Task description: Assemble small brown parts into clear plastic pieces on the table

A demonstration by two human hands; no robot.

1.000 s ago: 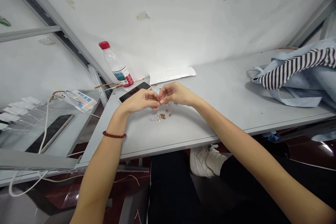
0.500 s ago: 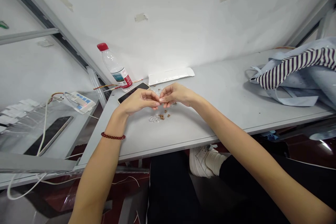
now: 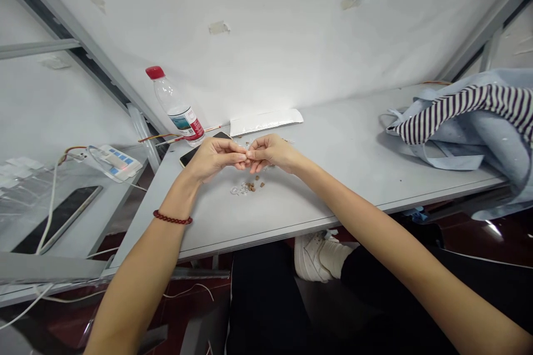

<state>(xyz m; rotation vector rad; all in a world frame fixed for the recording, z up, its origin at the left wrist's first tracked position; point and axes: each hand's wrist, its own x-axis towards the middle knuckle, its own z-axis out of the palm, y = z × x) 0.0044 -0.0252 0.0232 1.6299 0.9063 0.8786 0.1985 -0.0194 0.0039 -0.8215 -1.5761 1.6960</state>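
The left hand (image 3: 214,158) and the right hand (image 3: 270,153) are held close together above the worktop (image 3: 341,177), near its far edge. Their fingertips (image 3: 244,151) meet and seem to pinch something, but it is too small to tell. Just below lie brown crumbs (image 3: 250,186) and clear plastic bits (image 3: 238,190). They look light and brittle, so they may slide easily; only fingertips can take them, from the sides.

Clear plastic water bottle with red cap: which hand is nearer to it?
Left: the left hand is in front of the clear plastic bottle; the right hand is farther right.
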